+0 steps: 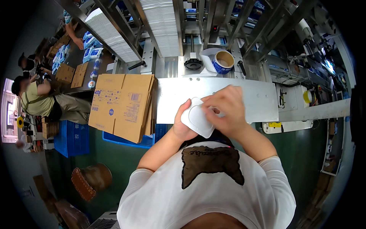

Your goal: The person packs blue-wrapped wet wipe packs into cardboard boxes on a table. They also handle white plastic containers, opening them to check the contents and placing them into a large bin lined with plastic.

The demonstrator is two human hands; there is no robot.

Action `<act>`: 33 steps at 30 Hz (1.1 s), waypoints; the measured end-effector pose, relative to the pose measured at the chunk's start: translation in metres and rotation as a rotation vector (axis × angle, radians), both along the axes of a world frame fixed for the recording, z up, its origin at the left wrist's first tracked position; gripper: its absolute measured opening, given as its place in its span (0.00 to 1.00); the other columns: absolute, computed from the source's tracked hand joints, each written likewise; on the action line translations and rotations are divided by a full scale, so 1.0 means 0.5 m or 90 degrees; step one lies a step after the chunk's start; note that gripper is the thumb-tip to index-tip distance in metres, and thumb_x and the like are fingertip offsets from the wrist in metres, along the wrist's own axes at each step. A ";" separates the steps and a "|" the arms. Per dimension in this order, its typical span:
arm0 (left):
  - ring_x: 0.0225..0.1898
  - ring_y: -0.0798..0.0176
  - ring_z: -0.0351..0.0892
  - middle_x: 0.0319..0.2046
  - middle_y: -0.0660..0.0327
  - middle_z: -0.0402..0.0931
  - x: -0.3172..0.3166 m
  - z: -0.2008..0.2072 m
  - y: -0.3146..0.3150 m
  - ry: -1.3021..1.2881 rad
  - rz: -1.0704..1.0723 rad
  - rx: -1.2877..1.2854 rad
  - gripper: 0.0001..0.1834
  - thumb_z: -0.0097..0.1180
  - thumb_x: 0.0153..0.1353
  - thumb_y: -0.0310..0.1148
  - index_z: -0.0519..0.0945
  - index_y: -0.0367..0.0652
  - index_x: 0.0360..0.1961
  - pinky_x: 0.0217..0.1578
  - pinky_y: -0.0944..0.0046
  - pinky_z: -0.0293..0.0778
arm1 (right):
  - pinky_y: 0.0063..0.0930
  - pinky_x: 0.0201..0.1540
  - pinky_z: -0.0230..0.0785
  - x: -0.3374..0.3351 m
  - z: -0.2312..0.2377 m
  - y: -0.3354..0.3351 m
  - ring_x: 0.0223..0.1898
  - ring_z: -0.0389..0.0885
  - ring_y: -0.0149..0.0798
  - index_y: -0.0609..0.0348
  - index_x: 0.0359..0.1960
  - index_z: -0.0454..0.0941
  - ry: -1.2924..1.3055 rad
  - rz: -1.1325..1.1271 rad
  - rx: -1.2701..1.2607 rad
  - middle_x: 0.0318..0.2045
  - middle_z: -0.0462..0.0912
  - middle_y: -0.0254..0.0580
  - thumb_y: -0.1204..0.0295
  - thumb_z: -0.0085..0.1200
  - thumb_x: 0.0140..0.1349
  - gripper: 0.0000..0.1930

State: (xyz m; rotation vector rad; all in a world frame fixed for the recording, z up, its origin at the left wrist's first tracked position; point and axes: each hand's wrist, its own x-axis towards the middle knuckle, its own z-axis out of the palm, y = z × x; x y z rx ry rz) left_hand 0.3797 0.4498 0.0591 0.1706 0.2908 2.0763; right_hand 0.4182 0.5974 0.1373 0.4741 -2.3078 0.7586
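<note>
White, plastic-looking piece w/ rounded corners & a raised middle: in head view it's up in front of the person's chest, by the near edge of the metal shelf. L hand has it gripped by its left side, thumb near the top corner, fingers mostly hidden underneath. R hand is over the piece's right side, fingers curled in; motion blur there, so can't tell if it's pinching or only touching.

Flat cartons stand just left of L hand, above a blue crate. Tape roll sits beyond R hand, near a black knob; 2 tall stacks of white pieces, left stack & right stack, stand in the frame behind.

Risks, my judgement: L grip seems to be on 1 side only, so a hard tug or push from R could twist the piece out & drop it on the shelf or green floor. Squeezing too hard might bend or crease it, if it's as thin as it looks. L elbow swinging out could knock the cartons. R hand reaching fwd w/o looking could bump the roll.
</note>
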 end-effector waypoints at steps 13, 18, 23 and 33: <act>0.60 0.45 0.67 0.64 0.52 0.60 0.002 0.030 0.007 0.014 -0.062 0.048 0.37 0.29 0.66 0.59 0.56 0.44 0.67 0.55 0.41 0.68 | 0.31 0.40 0.55 -0.016 0.009 0.032 0.32 0.70 0.36 0.51 0.28 0.80 -0.007 -0.072 0.032 0.28 0.74 0.29 0.72 0.63 0.46 0.06; 0.61 0.46 0.66 0.63 0.53 0.60 0.001 0.017 0.005 -0.144 -0.045 0.030 0.38 0.29 0.65 0.60 0.55 0.42 0.67 0.54 0.39 0.69 | 0.31 0.39 0.55 -0.008 0.000 0.015 0.32 0.70 0.36 0.51 0.27 0.79 -0.030 0.011 0.046 0.27 0.74 0.29 0.74 0.63 0.44 0.08; 0.62 0.49 0.64 0.64 0.53 0.60 -0.005 0.024 0.008 0.044 -0.068 0.039 0.39 0.29 0.66 0.60 0.56 0.41 0.67 0.54 0.39 0.69 | 0.31 0.39 0.56 -0.007 0.003 0.025 0.32 0.71 0.36 0.51 0.28 0.79 -0.027 -0.047 -0.017 0.28 0.74 0.29 0.73 0.63 0.46 0.07; 0.63 0.48 0.63 0.63 0.54 0.61 -0.006 0.023 0.012 0.021 -0.072 0.044 0.37 0.27 0.67 0.59 0.59 0.42 0.66 0.56 0.41 0.67 | 0.31 0.39 0.57 -0.006 0.004 0.045 0.32 0.71 0.36 0.51 0.26 0.79 0.004 -0.119 -0.068 0.28 0.75 0.30 0.73 0.64 0.45 0.06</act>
